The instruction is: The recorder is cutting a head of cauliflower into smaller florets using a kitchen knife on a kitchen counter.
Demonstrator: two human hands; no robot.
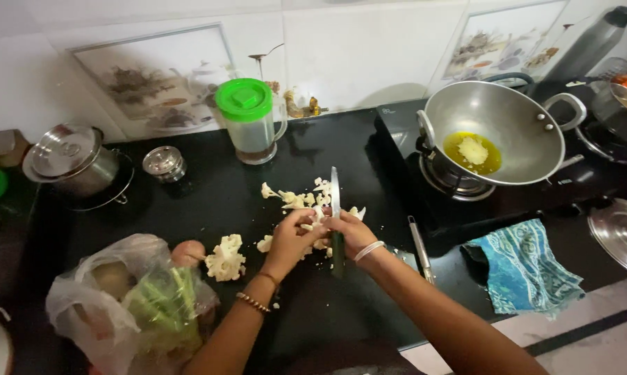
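My right hand [355, 232] grips a knife [335, 194] whose blade points away from me over the black counter [223, 194]. My left hand [294, 239] pinches a small cauliflower floret against the blade. Cut cauliflower pieces [299, 200] lie scattered just beyond both hands. A larger cauliflower chunk [225, 258] rests to the left of my left hand.
A clear plastic bag [129, 298] with green stalks sits at front left. A steel wok [497, 132] with yellow oil stands on the stove at right. A green-lidded jar [249, 119], a lidded steel pot [70, 160], a small steel tin [164, 163], and a teal cloth [525, 267] are around.
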